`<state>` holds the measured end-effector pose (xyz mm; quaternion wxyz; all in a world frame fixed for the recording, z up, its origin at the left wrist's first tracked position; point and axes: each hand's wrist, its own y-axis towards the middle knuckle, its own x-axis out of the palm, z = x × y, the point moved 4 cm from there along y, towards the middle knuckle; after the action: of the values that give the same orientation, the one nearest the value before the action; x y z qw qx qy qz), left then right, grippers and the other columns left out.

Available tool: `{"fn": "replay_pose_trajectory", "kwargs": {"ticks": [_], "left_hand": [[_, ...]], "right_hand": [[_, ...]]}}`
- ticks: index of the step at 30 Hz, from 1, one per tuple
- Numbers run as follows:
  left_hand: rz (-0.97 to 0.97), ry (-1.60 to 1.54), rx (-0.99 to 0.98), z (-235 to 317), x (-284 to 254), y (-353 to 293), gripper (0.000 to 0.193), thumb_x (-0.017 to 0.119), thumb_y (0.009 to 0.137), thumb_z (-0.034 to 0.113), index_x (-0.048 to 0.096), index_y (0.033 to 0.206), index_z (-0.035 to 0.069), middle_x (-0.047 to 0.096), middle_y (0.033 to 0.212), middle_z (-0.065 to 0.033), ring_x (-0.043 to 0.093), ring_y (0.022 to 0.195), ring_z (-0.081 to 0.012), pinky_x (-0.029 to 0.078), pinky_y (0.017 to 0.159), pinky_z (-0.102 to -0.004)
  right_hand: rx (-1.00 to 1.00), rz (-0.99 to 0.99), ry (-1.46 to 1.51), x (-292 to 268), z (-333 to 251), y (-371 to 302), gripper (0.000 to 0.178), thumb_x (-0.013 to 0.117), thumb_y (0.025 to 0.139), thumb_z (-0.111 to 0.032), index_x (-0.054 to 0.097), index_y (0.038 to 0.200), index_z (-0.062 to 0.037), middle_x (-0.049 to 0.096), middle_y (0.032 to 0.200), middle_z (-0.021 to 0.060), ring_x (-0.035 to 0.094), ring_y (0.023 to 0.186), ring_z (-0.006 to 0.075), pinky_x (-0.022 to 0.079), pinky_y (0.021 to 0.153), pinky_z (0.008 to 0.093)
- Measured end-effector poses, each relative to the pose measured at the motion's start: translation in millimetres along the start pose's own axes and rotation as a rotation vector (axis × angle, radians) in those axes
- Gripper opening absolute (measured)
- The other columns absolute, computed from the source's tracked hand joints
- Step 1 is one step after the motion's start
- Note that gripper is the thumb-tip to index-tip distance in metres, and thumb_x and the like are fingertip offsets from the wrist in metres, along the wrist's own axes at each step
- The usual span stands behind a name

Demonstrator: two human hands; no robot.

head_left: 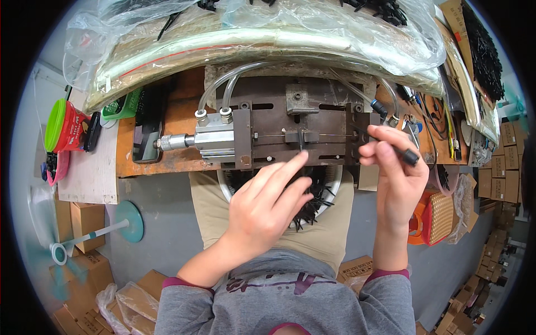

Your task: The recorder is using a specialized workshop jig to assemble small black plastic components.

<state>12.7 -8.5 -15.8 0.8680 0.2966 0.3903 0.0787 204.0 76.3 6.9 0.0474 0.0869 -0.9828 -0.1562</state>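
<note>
From my end I have the bare left hand (265,204) over the near edge of a dark brown metal fixture (273,123), its fingers apart and gripping nothing. The index fingertip points at the near end of a small slim black piece (301,139) seated at the fixture's middle; I cannot tell whether they touch. To the right, I have the bare right hand (397,170) with thumb and fingers clamped on a slim black rod with a thick cylindrical end (411,158), just beside the fixture's right block; the thick end points near and right. A silver metal cylinder (215,142) fed by clear bent tubes (228,84) lies at the fixture's left. All this sits on the orange-brown wooden worktop (127,142). Below its near edge, a round white-rimmed container (224,184) of thin black strips (319,207) rests between the person's legs. Clear crumpled plastic sheeting (312,33) spreads along the far side.
</note>
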Motion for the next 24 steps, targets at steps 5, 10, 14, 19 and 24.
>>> {"fn": "replay_pose_trajectory", "kwargs": {"ticks": [5,10,14,19,24], "left_hand": [[-0.072,0.267,0.041,-8.9,25.9,1.8,0.026,0.081,0.075,0.013,0.071,0.097,0.004,0.069,0.129,-0.0117,0.068,0.080,-0.0180,0.053,0.071,-0.0304],[-0.096,0.281,0.050,-11.8,26.9,4.5,0.027,0.082,0.074,0.013,0.073,0.098,0.005,0.070,0.128,-0.0112,0.066,0.069,-0.0173,0.052,0.066,-0.0286],[-0.119,0.282,0.041,-12.0,25.6,4.9,0.027,0.083,0.074,0.012,0.073,0.098,0.004,0.070,0.128,-0.0112,0.063,0.062,-0.0168,0.052,0.062,-0.0280],[-0.093,0.259,0.061,-11.5,23.5,6.7,0.028,0.083,0.074,0.012,0.074,0.098,0.004,0.070,0.128,-0.0112,0.062,0.061,-0.0167,0.052,0.062,-0.0280],[-0.234,0.108,0.063,-7.2,9.6,-7.8,0.025,0.079,0.075,0.012,0.073,0.097,0.002,0.071,0.124,-0.0134,0.065,0.064,-0.0173,0.052,0.062,-0.0291]], "right_hand": [[-0.061,-0.158,0.009,3.5,-8.0,-5.1,0.037,0.061,0.101,-0.014,0.061,0.127,0.0123,0.062,0.129,0.0256,0.070,0.109,0.0328,0.055,0.098,0.0404],[-0.028,-0.164,-0.046,2.8,-8.1,-13.6,0.048,0.058,0.102,-0.023,0.055,0.133,0.0133,0.058,0.135,0.0287,0.068,0.116,0.0376,0.053,0.102,0.0445],[-0.023,-0.240,-0.023,6.0,-7.4,-23.5,0.044,0.078,0.080,0.007,0.061,0.121,0.0082,0.062,0.131,0.0260,0.068,0.116,0.0329,0.058,0.093,0.0410],[-0.374,-0.303,-0.738,20.1,-4.0,-24.2,0.035,0.084,0.072,0.002,0.069,0.103,0.0011,0.066,0.129,0.0194,0.070,0.107,0.0301,0.059,0.086,0.0373],[-0.386,-0.404,-0.825,41.8,14.8,-28.8,0.028,0.080,0.075,-0.002,0.065,0.099,0.0005,0.065,0.133,0.0199,0.071,0.096,0.0306,0.058,0.080,0.0369]]}}
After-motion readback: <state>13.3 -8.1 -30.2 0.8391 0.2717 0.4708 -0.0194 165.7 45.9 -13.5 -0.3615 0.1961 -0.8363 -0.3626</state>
